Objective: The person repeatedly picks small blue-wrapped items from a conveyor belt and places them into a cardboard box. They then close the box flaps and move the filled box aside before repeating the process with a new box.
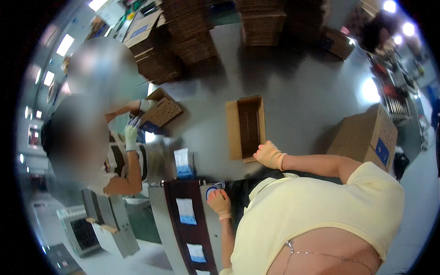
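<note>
Right hand [269,156] has its grip closed on the near corner of an open cardboard box [250,124], out front over the floor [295,105]. Left hand [219,202]'s beside the belt [187,234]; can't tell its grip.

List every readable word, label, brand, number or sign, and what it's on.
None can be read.
White-and-blue packet on the belt: print too small and blurred.
White-and-blue packet past the belt's far end: same.
Blue label on the large right-hand carton: marks too blurred.
Tilted carton at left: small dark marks, unreadable.
Open carton at the right hand: no print visible.
</note>
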